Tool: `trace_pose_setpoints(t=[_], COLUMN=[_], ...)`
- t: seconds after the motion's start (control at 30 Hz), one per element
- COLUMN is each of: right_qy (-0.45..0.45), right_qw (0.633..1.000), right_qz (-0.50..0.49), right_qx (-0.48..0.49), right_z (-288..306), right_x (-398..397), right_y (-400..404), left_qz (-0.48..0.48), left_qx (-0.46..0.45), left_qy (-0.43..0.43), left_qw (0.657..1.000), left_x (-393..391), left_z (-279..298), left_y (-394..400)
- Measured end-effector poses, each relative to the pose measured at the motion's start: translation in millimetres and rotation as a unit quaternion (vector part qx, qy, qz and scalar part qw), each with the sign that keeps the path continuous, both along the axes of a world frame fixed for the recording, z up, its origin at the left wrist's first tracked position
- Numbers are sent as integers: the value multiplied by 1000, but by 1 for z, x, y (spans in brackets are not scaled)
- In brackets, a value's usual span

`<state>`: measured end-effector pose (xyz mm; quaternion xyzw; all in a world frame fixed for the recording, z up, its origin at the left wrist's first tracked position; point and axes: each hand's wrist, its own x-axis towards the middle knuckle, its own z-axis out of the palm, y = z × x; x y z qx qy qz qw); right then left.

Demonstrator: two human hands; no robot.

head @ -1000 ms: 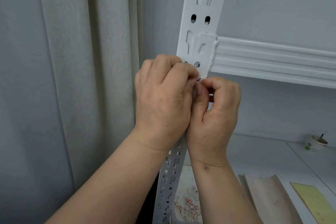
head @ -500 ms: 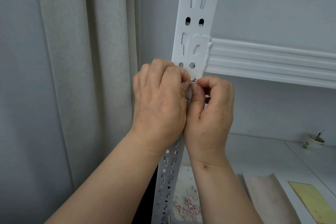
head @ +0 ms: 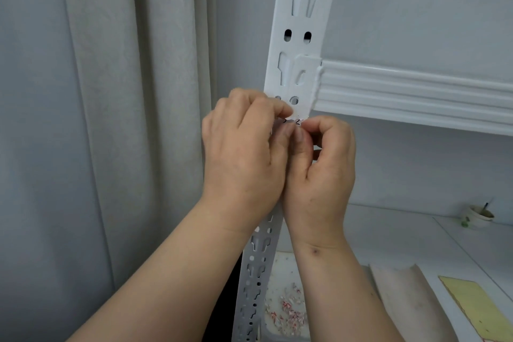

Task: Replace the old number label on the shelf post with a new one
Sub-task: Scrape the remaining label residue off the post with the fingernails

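**A:** Where are the hands?

**B:** Both are up at the white post (head: 302, 22), just under the spot where the beam (head: 416, 97) hooks on. The left hand (head: 244, 147) is on the left of the post, and the right hand (head: 324, 172) is on the right. They touch each other in the middle.

**A:** What are the fingers doing?

**B:** The left fingers (head: 274, 108) are curled in tight, with their tips at the post. The right hand's fingers are curled too, and its thumb (head: 298, 137) points up against the post. Both hands pinch at the same small spot.

**A:** And the label?

**B:** The label (head: 293, 121) is on the post, right between the fingertips. Only a thin strip of it shows, with black marks on it. The hands hide the rest, so the number cannot be read. If it is the old one or the new one, nobody can tell.

**A:** What else is there?

**B:** A gray curtain (head: 125, 119) hangs on the left. Low down, by the post, lies a tray (head: 280, 261) with little red and white scraps (head: 286, 311). To the right lies a pale curved sheet (head: 402, 294), then a yellow pad (head: 477, 311) near the right edge. Far off on the right stands a small cup (head: 478, 216) with a stick in it.
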<state>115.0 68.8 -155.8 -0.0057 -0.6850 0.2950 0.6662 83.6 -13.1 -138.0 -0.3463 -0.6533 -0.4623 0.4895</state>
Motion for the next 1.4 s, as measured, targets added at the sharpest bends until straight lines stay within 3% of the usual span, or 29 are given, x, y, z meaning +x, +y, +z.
trace_pose_setpoints(t=[0.2,0.37,0.67,1.03,1.4], right_qy=[-7,-30,-32,-44,-35], right_qw=[1000,999,999,998,998], right_qz=[-6,-6,-19,7,17], right_qx=[-4,-11,-19,-43,-46], right_z=[0,1,3,0,-4], right_x=[1,4,7,10,11], right_y=[0,-1,-4,-5,-5], left_qz=[55,46,-46,-78,-22], left_qx=[-41,-31,58,35,27], left_qy=[12,-6,-173,-159,6], left_qw=[998,998,982,984,999], left_x=[-5,-1,8,16,-2], left_z=[7,3,-10,-1,-8], left_y=[0,2,-12,-1,5])
